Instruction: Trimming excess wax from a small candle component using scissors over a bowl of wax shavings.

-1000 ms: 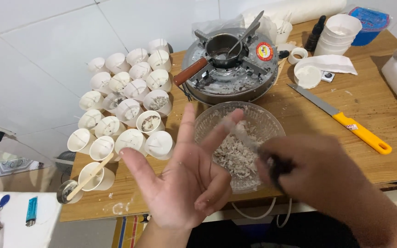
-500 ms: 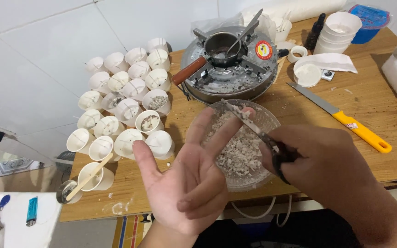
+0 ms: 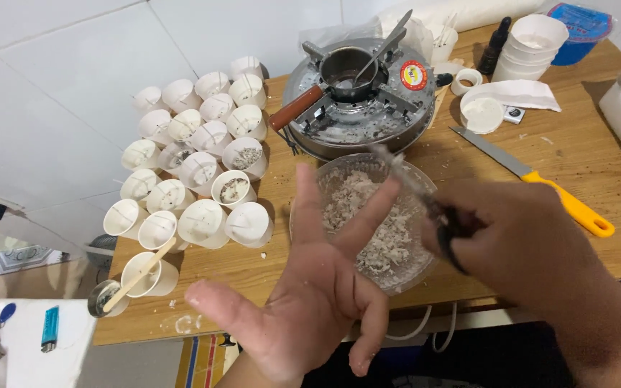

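Note:
My left hand (image 3: 303, 294) is held palm up with fingers spread, over the near rim of a clear bowl (image 3: 310, 188) holding pale grey flakes. My right hand (image 3: 512, 237) grips a thin metal tool (image 3: 404, 172) with a dark handle, its tip blurred over the bowl next to my left fingertips. Beyond the bowl stands a round metal stove (image 3: 357, 100) with a small pot and a spoon in it.
Several small white cups (image 3: 195, 151), some with wicks or flakes, crowd the wooden table's (image 3: 576, 151) left end. A knife with a yellow handle (image 3: 540, 183) lies at the right. Stacked white cups (image 3: 533, 43), a dark dropper bottle (image 3: 496, 44) and a tape roll (image 3: 466, 80) sit behind.
My left hand has shifted left and lower, fingers still spread. The right hand has moved the tool up over the bowl toward the left fingertips.

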